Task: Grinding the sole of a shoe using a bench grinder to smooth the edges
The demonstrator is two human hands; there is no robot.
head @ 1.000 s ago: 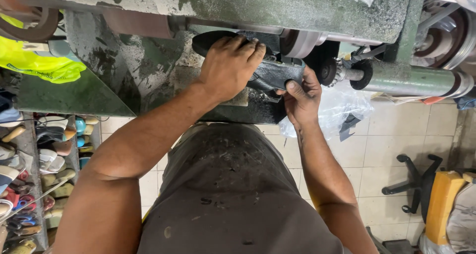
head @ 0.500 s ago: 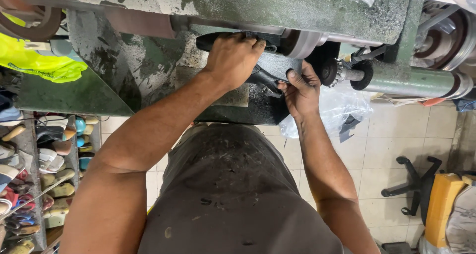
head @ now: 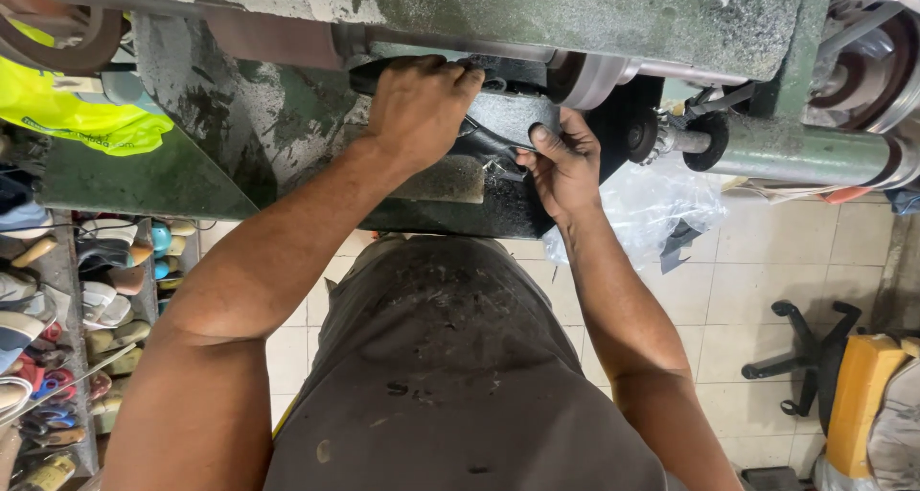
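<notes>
Both my hands press a black shoe (head: 498, 122) up against the sanding drum (head: 589, 79) of a green finishing machine (head: 575, 12). My left hand (head: 417, 108) lies over the shoe's left end, fingers curled on top. My right hand (head: 565, 165) grips the shoe's right end from below, thumb pointing up along its side. Much of the shoe is hidden behind my left hand and under the machine's dusty housing.
A horizontal shaft (head: 795, 151) with a black brush wheel (head: 642, 132) runs to the right. A clear plastic bag (head: 652, 213) hangs under it. Shelves of shoes and soles (head: 67, 299) stand at left, a yellow-green bag (head: 67, 117) above them. A chair base (head: 805, 357) stands at right on the tiled floor.
My left hand has slid left and up along the shoe, and the shoe has been pushed higher against the drum. My right hand stays at the shoe's right end.
</notes>
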